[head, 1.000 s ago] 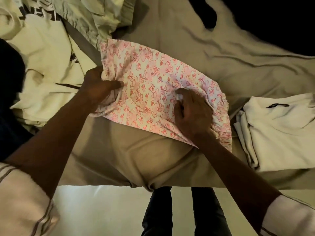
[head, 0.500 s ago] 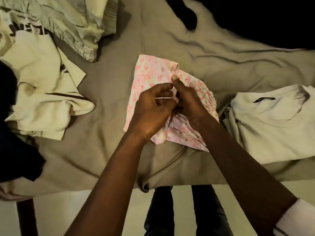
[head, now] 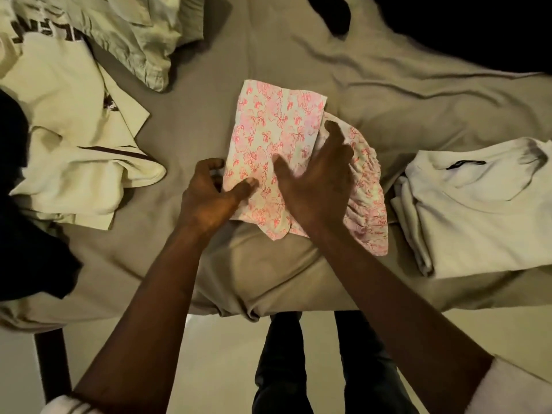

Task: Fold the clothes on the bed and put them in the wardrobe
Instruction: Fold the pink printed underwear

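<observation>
Pink floral garment (head: 274,130) on sheet (head: 388,115); left hand (head: 206,204) pinches its left edge, right hand (head: 316,186) presses flat.

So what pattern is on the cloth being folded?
The cloth has a pink floral print on white; see head view.

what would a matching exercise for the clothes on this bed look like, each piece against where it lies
Things:
1 pink flowered cloth
2 white shirt
3 cream printed shirt

Places:
a right side, folded
b left side, crumpled
c middle, half folded

Pairs: 1-c, 2-a, 3-b
</observation>
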The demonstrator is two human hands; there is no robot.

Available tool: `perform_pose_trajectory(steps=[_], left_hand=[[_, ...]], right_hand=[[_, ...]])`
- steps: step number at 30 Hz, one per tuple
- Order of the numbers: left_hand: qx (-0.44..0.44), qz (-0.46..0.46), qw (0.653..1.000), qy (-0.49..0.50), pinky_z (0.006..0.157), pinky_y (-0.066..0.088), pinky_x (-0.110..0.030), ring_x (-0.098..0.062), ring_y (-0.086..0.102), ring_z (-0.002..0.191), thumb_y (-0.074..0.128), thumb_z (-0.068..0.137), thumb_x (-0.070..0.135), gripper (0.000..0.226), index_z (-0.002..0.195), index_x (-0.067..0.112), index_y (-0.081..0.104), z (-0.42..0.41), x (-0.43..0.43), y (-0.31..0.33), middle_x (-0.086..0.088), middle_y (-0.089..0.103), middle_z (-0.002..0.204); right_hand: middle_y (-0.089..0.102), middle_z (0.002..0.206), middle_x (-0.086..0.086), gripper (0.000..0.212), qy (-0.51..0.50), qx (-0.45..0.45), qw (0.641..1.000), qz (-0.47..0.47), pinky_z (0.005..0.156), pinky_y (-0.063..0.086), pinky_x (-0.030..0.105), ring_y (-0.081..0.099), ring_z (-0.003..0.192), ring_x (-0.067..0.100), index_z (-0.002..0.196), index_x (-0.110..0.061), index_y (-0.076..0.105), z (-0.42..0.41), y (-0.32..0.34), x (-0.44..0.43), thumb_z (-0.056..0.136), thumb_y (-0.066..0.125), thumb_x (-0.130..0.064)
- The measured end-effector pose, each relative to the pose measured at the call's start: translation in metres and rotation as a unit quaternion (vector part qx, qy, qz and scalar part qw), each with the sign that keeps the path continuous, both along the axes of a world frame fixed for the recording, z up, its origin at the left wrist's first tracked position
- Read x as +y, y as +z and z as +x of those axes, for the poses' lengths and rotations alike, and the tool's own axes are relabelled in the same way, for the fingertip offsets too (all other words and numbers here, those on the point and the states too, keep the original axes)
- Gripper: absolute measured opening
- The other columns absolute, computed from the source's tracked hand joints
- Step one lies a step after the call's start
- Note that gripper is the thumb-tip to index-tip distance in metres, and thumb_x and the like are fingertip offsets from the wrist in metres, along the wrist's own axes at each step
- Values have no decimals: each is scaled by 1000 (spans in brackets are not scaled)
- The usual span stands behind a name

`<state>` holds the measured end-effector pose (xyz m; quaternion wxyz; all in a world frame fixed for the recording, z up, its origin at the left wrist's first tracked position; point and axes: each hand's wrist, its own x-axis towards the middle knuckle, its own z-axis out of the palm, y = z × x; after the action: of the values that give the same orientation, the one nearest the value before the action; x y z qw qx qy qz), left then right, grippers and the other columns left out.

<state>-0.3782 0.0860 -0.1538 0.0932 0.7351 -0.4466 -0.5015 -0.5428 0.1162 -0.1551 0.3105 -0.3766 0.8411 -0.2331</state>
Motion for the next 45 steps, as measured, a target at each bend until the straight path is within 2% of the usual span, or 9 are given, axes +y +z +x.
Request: perform_pose_trajectory(steps=[5,9,13,18,26,32,37,41,45], left_hand=[[77,34,995,53,74,64,-38,-21,71,103,83,87,29,52,131,24,56,15,-6,-10,-1,69,115],[103,61,992,43,65,61,-33,-23,71,103,81,89,28,51,133,25,56,24,-12,-12,-8,69,116],[124,59,989,50,69,62,-34,-25,73,102,80,90,25,51,135,24,56,26,-10,-15,-13,70,114],[103,58,992,50,73,65,-44,-22,74,100,84,86,31,52,129,24,57,22,-11,-17,-7,70,115],[95,45,992,74,60,61,-31,-20,75,95,69,98,10,24,121,17,69,21,-9,-16,-1,75,111],[200,67,963,168,81,63,-42,-34,74,106,62,94,-6,38,128,8,70,20,1,6,-10,78,113],[286,-35,954,82,89,62,-45,-29,73,105,69,81,-4,58,135,14,65,-30,6,57,-7,77,115],[150,-117,978,-89,64,45,-21,-6,49,57,72,76,11,65,138,27,63,-100,25,82,14,55,62],[72,-96,972,-201,79,50,-20,-15,68,85,72,83,16,67,147,28,56,-162,61,85,2,75,111]], right_hand=[[53,119,8,58,394,156,902,-79,89,44,44,50,110,29,136,-21,54,15,13,57,83,70,-39],[58,96,11,37,408,137,894,-124,77,48,46,54,89,31,119,-11,65,6,3,60,84,59,-3],[58,86,8,28,479,256,801,-252,68,47,41,57,79,28,102,-12,71,1,9,45,97,49,3],[54,113,9,55,630,213,737,-121,74,43,39,54,95,27,130,-16,58,-9,3,50,77,71,-10],[54,112,4,61,560,213,799,-46,79,37,37,50,102,27,132,-20,59,-8,-7,53,72,69,-13],[68,108,-2,45,218,-279,934,43,83,57,36,65,93,16,134,-28,63,-20,4,33,92,60,-13],[71,109,13,36,-150,-514,843,60,85,56,40,67,94,27,132,-11,64,-68,27,15,103,55,-30],[71,115,14,54,-219,-599,768,54,94,56,48,69,103,30,136,-11,61,-114,42,25,100,49,-51],[72,101,11,40,-216,-567,793,61,85,56,40,68,93,28,113,-13,72,-139,46,37,93,63,-46]])
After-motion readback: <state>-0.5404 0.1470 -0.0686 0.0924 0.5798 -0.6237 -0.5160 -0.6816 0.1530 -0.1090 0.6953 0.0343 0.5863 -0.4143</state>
